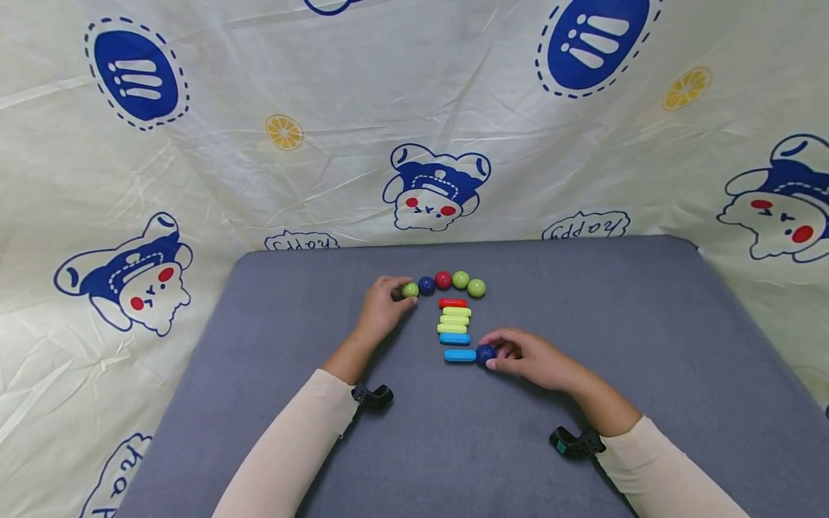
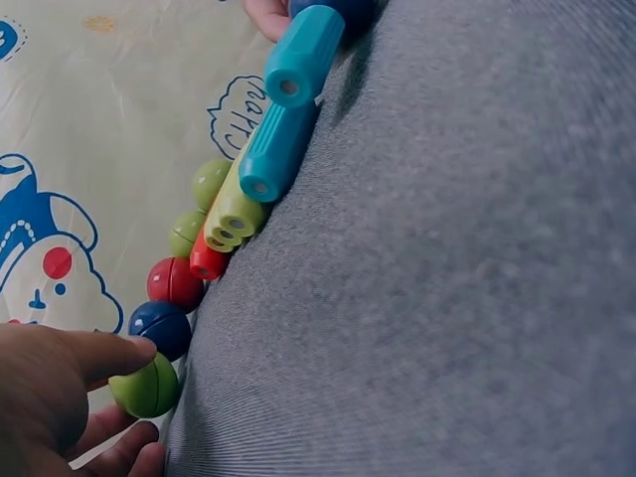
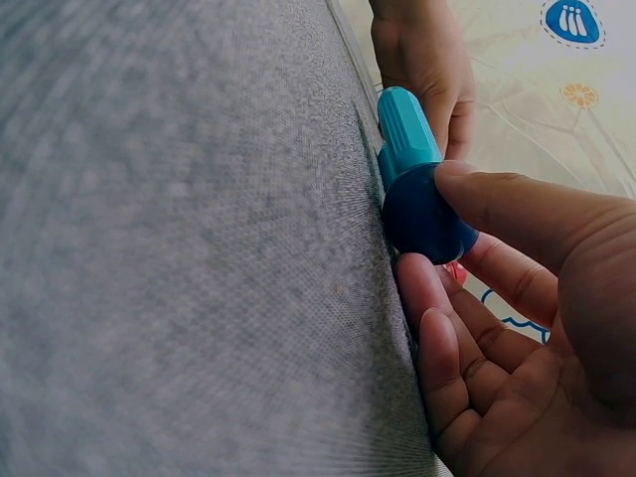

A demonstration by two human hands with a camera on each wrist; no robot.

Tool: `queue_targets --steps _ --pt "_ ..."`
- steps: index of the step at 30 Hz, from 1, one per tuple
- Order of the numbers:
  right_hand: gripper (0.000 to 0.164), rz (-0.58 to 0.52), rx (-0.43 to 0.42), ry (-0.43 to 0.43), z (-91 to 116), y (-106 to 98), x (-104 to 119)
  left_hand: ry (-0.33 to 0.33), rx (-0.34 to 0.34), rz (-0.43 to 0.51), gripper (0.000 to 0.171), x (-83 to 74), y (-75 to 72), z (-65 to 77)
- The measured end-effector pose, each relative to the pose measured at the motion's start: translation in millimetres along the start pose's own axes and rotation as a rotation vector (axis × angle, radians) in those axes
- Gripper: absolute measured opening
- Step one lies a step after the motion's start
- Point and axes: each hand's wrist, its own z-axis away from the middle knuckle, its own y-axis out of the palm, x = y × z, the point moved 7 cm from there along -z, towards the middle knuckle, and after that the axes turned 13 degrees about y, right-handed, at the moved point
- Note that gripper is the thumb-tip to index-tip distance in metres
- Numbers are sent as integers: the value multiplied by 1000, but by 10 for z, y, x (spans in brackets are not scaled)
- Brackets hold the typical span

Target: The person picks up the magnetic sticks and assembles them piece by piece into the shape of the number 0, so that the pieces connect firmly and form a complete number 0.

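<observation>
While rods (image 1: 454, 320) lie left-right, blue ball (image 1: 485, 354) and green ball (image 1: 411, 289) are pinched by right hand (image 1: 531, 357) and left hand (image 1: 381, 308) respectively, far edge (image 1: 531, 244) beyond.

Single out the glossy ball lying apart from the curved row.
The glossy dark blue ball pinched by the right hand, touching the nearest light blue ridged rod; the other five form the far row.

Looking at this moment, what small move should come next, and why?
Probably the right hand should gently let go of its dark blue ball. The ball appears to meet the end of the front blue stick, roughly in line with it, and the hand is pinching the ball, so easing off would likely leave the pair in place.
</observation>
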Motion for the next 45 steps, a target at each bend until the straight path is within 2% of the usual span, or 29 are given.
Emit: queue_targets --steps 9,16,24,31,33,38,45 --pt "38 -27 7 -39 9 -9 18 34 -2 -9 27 -24 -15 67" --pt "37 -39 6 -49 24 -26 37 19 61 10 26 -89 -42 228" --pt "37 -38 3 -48 26 -29 49 44 151 33 23 -185 -55 453" --pt "37 -15 4 -48 20 4 25 30 221 99 21 -281 -29 671" --pt "36 -21 4 -49 18 8 22 52 243 112 21 -335 -16 724" --pt "37 -31 10 -43 19 3 25 111 275 120 23 -429 25 806" --pt "37 -28 6 -48 18 -2 36 87 298 140 24 -469 81 834"
